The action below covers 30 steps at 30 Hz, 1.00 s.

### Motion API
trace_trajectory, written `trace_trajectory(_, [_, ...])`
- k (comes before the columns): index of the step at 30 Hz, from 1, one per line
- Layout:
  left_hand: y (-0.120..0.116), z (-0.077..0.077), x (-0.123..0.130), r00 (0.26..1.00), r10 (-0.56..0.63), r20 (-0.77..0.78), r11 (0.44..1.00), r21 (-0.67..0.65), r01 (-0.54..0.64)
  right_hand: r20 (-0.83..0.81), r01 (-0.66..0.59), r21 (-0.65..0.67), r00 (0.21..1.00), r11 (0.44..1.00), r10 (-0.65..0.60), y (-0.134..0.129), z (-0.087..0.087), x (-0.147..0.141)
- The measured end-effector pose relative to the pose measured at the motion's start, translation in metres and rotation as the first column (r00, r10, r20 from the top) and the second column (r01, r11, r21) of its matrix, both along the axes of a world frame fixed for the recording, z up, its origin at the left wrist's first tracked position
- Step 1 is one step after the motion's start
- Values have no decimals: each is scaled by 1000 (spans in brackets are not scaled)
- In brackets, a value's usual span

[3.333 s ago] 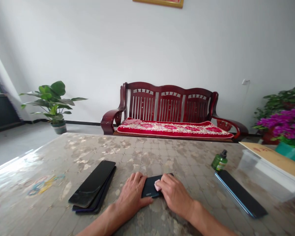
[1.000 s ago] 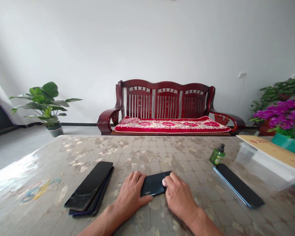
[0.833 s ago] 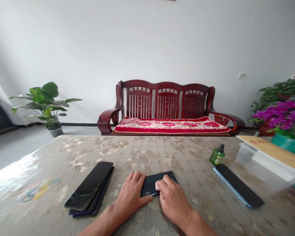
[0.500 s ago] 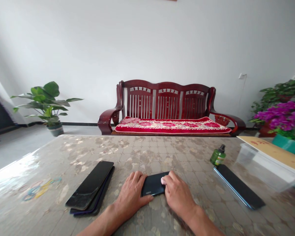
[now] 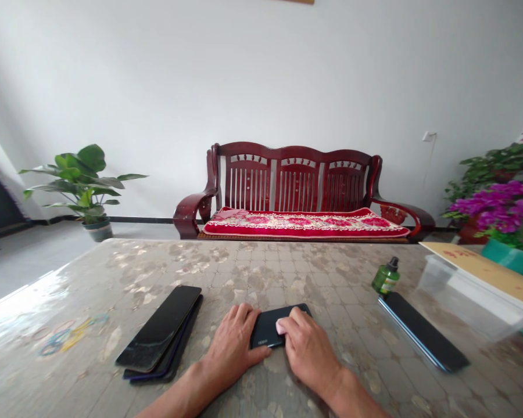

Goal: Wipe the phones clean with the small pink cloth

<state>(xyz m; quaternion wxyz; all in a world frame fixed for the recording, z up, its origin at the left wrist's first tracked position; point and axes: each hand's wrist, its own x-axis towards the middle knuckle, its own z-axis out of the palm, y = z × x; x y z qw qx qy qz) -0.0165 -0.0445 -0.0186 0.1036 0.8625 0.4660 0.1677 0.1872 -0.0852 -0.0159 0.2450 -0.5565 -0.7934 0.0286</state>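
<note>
A dark smartphone (image 5: 265,331) with pale lettering lies flat on the table, its back facing up. My left hand (image 5: 233,337) grips its left end, with the thumb along the near edge and the fingers over the far side. Over the phone's right part, my right hand (image 5: 307,345) is closed on a small pale wad (image 5: 280,326) pressed to the back cover; the wad's material is too small to tell. To the left lies a stack of dark phones (image 5: 161,331). Another dark phone (image 5: 422,331) with a bluish edge rests at the right.
A green bottle (image 5: 386,276) with a black cap stands beyond the right phone. Near it is a clear plastic box (image 5: 462,302) with a tan board (image 5: 483,270) on top. Coloured rubber bands (image 5: 65,338) lie at the left on the patterned table (image 5: 244,267).
My right hand has slid the pale wad leftward across the phone's back, uncovering the phone's right end. My left hand and the phone stay in place.
</note>
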Motion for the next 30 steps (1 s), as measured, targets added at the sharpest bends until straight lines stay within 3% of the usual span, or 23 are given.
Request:
trace_trajectory(6, [1,2,0,1000,-3,-1,1000,-3,3,26,114,5,993,993,-114,7,3,10])
trace_trajectory(14, [0,1,1,1000,-3,6,1000,7,3,-1,-36,5,999,999,36,2,2,1])
trace_trajectory(23, [0,2,1,1000,4,-4,1000,-9,-4,51,114,24,992,993,-115,9,6,9])
trace_trajectory(30, [1,0,1,1000,-3,2,1000,0,3,74,-45,24,996,999,43,5,7,-4])
